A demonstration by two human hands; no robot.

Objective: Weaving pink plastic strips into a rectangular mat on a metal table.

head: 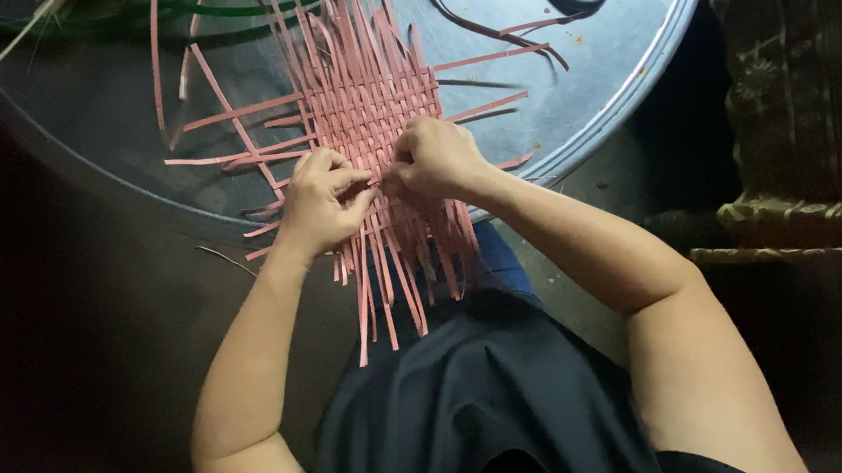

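Pink woven mat (365,94) lies on the round metal counter (575,119); left hand (317,203) and right hand (432,157) pinch strips at its near edge, best kept snug and flat.

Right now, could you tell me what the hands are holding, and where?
Both the left hand and right hand pinch pink strips at the near edge of the woven mat.

This looks like a small craft spot in a home. A big round shiny metal bench (612,99) holds a flat mat of woven pink strips (365,99). Loose pink strips (221,113) and green leaf strips (198,9) lie around. A dark patterned cloth (790,102) hangs nearby.
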